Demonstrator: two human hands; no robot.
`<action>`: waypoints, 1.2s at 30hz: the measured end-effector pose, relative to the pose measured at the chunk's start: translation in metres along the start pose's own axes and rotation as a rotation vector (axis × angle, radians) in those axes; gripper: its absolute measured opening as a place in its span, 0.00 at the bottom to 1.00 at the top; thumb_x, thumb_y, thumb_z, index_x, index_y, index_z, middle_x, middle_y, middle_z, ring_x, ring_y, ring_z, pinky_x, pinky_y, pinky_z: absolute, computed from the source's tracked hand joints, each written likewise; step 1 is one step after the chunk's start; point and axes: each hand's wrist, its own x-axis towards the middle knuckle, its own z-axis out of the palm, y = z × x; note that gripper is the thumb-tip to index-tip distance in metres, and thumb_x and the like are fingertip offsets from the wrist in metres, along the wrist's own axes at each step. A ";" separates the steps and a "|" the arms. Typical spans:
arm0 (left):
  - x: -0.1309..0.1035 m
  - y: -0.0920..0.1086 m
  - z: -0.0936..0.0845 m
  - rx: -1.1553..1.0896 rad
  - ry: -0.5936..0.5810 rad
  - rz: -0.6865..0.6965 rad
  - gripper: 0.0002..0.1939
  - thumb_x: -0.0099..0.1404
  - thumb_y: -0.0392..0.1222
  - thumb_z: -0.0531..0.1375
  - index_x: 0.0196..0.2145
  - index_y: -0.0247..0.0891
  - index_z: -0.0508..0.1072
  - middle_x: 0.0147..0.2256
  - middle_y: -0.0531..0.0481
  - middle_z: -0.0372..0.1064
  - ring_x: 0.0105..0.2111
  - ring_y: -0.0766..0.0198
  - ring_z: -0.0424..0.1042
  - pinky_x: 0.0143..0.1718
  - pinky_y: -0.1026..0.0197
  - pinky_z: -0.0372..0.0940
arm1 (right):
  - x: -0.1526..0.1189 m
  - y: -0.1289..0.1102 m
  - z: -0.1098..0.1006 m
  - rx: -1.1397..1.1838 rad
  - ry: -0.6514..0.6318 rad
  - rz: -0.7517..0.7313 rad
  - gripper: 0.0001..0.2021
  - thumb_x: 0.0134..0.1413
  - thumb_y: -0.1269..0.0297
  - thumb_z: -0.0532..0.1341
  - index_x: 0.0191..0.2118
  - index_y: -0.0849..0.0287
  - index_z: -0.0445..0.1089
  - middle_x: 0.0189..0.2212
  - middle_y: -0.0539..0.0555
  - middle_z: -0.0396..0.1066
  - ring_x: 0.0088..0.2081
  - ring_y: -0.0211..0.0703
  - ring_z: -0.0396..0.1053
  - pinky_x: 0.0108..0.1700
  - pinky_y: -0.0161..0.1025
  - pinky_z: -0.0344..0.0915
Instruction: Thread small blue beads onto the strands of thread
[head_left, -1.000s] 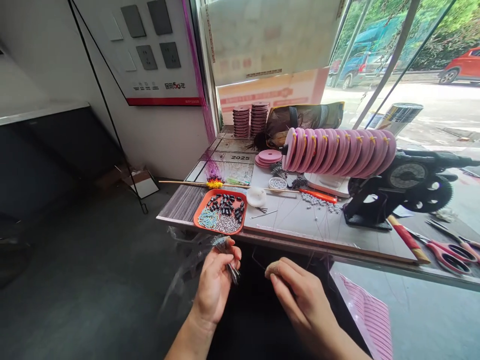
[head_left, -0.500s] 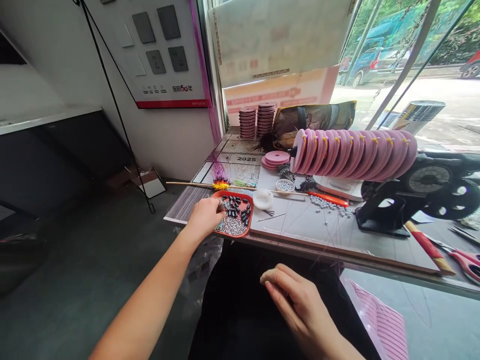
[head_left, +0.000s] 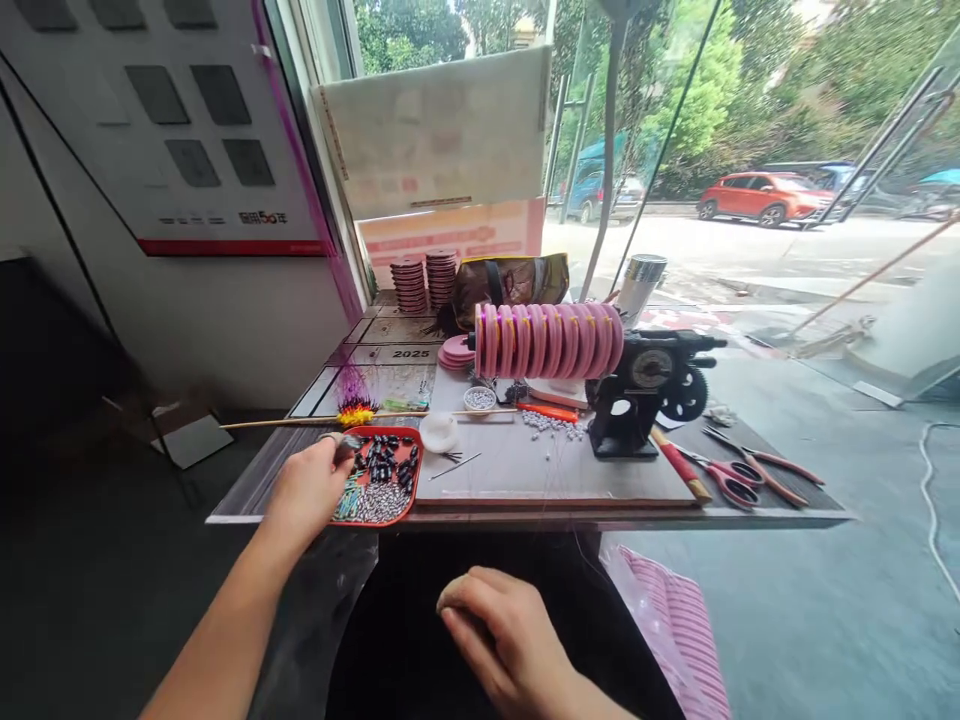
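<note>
My left hand bends over a red tray, grip unclear, black beads right of its fingers, while my right hand pinches narrowly.

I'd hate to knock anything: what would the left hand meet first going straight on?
The left hand would probably meet the yellow tuft just beyond the red tray, though depth is unclear.
</note>
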 end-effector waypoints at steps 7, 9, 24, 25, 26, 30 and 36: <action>-0.073 0.018 0.011 -1.331 0.138 -0.151 0.12 0.44 0.43 0.67 0.27 0.39 0.73 0.27 0.54 0.72 0.31 0.62 0.70 0.36 0.64 0.65 | -0.006 -0.003 -0.008 0.020 0.076 -0.134 0.12 0.61 0.65 0.47 0.31 0.59 0.64 0.22 0.51 0.63 0.25 0.36 0.61 0.27 0.33 0.57; -0.099 0.032 0.024 -1.516 -0.045 -0.258 0.14 0.42 0.40 0.70 0.29 0.38 0.75 0.27 0.54 0.73 0.31 0.65 0.69 0.36 0.66 0.64 | -0.009 -0.006 -0.012 0.013 0.071 -0.151 0.10 0.61 0.68 0.47 0.31 0.59 0.62 0.22 0.51 0.63 0.25 0.37 0.60 0.28 0.34 0.57; -0.134 0.045 0.049 -1.760 -0.217 -0.509 0.14 0.41 0.39 0.72 0.29 0.35 0.78 0.26 0.50 0.73 0.27 0.69 0.68 0.28 0.71 0.61 | -0.012 -0.011 -0.006 -0.141 -0.129 -0.159 0.10 0.59 0.73 0.46 0.28 0.58 0.58 0.22 0.50 0.61 0.26 0.39 0.56 0.29 0.37 0.53; -0.134 0.046 0.049 -1.764 -0.222 -0.513 0.15 0.41 0.39 0.72 0.29 0.35 0.78 0.26 0.50 0.73 0.27 0.70 0.68 0.28 0.71 0.61 | -0.012 -0.011 -0.006 -0.145 -0.131 -0.160 0.10 0.59 0.73 0.46 0.28 0.58 0.58 0.22 0.50 0.61 0.26 0.39 0.56 0.29 0.37 0.53; -0.134 0.045 0.050 -1.765 -0.220 -0.510 0.15 0.41 0.39 0.72 0.30 0.36 0.78 0.26 0.51 0.73 0.27 0.70 0.68 0.27 0.72 0.61 | -0.011 -0.012 -0.006 -0.147 -0.137 -0.162 0.11 0.60 0.73 0.45 0.28 0.58 0.58 0.22 0.51 0.61 0.26 0.39 0.56 0.29 0.37 0.53; -0.135 0.044 0.049 -1.767 -0.204 -0.478 0.17 0.42 0.39 0.71 0.33 0.37 0.78 0.27 0.51 0.72 0.28 0.69 0.68 0.28 0.71 0.61 | -0.011 -0.012 -0.006 -0.159 -0.152 -0.161 0.12 0.61 0.72 0.45 0.27 0.58 0.58 0.21 0.51 0.61 0.26 0.39 0.55 0.29 0.37 0.52; -0.135 0.045 0.048 -1.762 -0.195 -0.488 0.18 0.41 0.39 0.71 0.33 0.37 0.77 0.27 0.51 0.72 0.29 0.68 0.69 0.30 0.69 0.63 | -0.012 -0.011 -0.004 -0.178 -0.170 -0.142 0.11 0.60 0.72 0.45 0.27 0.58 0.57 0.22 0.50 0.61 0.26 0.39 0.56 0.29 0.37 0.53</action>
